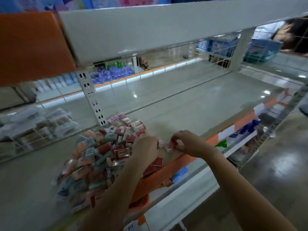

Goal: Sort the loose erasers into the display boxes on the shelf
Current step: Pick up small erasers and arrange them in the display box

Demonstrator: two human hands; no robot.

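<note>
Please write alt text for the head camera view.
A person's right hand pinches a red eraser beside a pile of loose erasers on a grey shelf, while the left hand rests on the pile.

Red and pastel erasers (106,147), orange-edged shelf (183,114)

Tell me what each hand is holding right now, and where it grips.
Right hand pinches a red eraser at its end. Left hand rests on the eraser pile; its grip cannot be told.
</note>
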